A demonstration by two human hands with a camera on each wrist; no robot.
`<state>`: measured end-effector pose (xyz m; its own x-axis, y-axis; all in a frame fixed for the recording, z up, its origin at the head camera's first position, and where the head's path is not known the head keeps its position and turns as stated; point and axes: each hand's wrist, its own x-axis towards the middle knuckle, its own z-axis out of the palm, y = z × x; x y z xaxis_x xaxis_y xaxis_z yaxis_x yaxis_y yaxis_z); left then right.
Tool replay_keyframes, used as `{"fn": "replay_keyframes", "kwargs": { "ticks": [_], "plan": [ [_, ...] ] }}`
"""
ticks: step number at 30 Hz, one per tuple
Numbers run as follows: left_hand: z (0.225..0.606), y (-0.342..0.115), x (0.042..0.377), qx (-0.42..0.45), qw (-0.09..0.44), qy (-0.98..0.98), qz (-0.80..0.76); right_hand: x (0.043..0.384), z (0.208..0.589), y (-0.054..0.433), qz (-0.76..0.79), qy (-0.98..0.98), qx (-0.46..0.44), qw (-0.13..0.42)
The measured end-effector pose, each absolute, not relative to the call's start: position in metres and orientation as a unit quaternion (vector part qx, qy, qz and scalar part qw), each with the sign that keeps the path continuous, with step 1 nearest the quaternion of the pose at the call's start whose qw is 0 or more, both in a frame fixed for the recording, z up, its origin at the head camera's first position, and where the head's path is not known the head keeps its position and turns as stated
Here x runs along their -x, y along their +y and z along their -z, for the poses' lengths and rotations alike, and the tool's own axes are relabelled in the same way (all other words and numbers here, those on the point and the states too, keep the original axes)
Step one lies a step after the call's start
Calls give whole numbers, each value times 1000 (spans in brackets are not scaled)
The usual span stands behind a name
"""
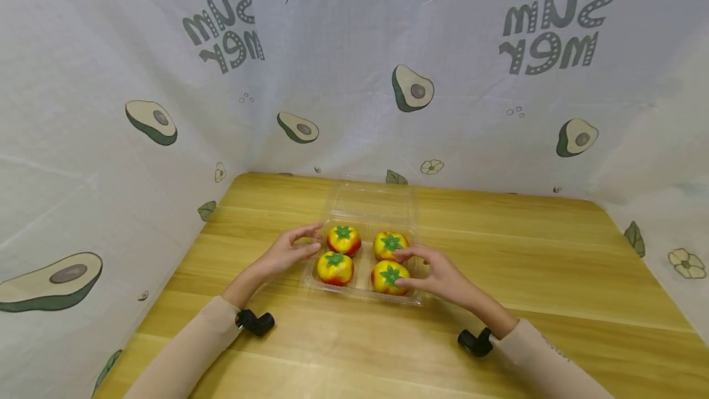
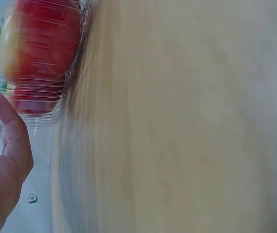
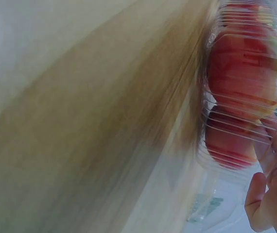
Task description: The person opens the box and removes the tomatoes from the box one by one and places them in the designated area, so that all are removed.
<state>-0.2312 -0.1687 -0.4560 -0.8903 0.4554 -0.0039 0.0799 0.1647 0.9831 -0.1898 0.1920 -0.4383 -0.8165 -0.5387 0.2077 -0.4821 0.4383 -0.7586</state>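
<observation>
A clear plastic clamshell box (image 1: pixel 362 263) sits on the table with its lid (image 1: pixel 372 201) folded back. It holds several red-and-yellow toy fruits with green leafy caps, among them a front left fruit (image 1: pixel 335 270) and a back left fruit (image 1: pixel 343 242). At the box's left rim, my left hand (image 1: pixel 284 254) has thumb and fingers spread apart. My right hand (image 1: pixel 440 273) reaches over the right rim, thumb tip on the front right fruit (image 1: pixel 384 279) and a fingertip beside the back right fruit (image 1: pixel 388 244). Through the ribbed wall, the right wrist view shows a finger (image 3: pixel 265 141) close against a fruit.
Light wood tabletop (image 1: pixel 526 251) surrounds the box. Behind and at the sides hangs a white cloth (image 1: pixel 343 54) printed with avocados, flowers and lettering. Black wrist cameras (image 1: pixel 255 322) sit at both sleeve cuffs.
</observation>
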Motion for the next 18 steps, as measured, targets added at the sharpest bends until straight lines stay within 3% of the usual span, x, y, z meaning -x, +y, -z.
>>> {"fn": "replay_keyframes", "kwargs": {
  "ticks": [18],
  "plan": [
    [457,-170,233,-183,149,747,-622,191,437,191,367,869,331,27]
  ]
}}
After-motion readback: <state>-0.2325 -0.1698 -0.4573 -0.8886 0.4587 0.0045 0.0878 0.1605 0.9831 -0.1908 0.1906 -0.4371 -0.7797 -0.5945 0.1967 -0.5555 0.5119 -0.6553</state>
